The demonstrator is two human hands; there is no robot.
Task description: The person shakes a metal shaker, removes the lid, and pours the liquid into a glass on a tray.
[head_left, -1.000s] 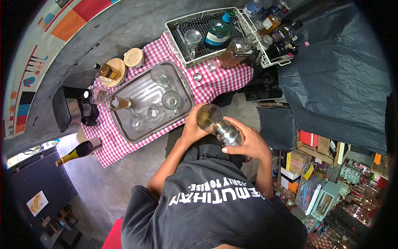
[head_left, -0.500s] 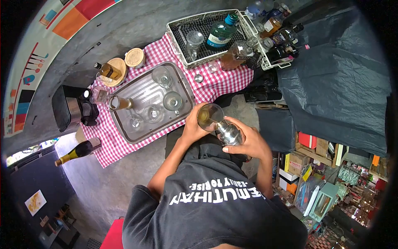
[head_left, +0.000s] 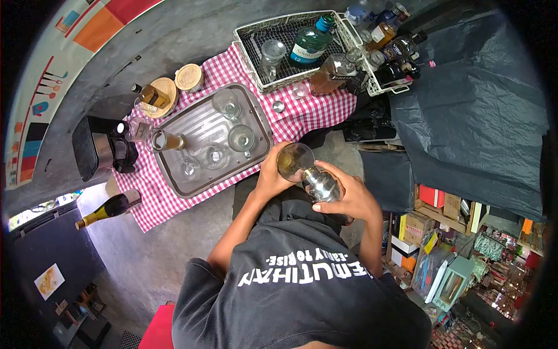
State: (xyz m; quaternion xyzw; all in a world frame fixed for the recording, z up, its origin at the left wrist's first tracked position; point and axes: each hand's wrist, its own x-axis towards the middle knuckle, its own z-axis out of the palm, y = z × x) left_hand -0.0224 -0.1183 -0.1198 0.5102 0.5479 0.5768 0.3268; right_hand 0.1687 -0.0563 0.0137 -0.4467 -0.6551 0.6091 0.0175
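My left hand [head_left: 272,177] is closed around a clear drinking glass [head_left: 296,161] with a little yellowish liquid low inside. From the other side, my right hand [head_left: 353,196] wraps round a shiny metal cocktail shaker [head_left: 321,187]. The shaker leans toward the glass, its narrow top overlapping the glass rim in this view. Both are held in front of my body, short of the table edge. Nearest to my left hand is a large serving tray [head_left: 200,129] carrying several glasses, among them a glass mug [head_left: 241,139] and a tall glass with amber liquid [head_left: 167,141].
A red checked cloth [head_left: 152,205] covers the table. A wire basket [head_left: 260,88] holds a green bottle [head_left: 312,42]; a square decanter [head_left: 332,75] and a small metal cup [head_left: 278,107] stand before it. A dark wine bottle [head_left: 110,209] is at the left edge.
Both hands keep their hold on the glass and the shaker, nearly in place. The glass has shifted very slightly; the table items appear unmoved.
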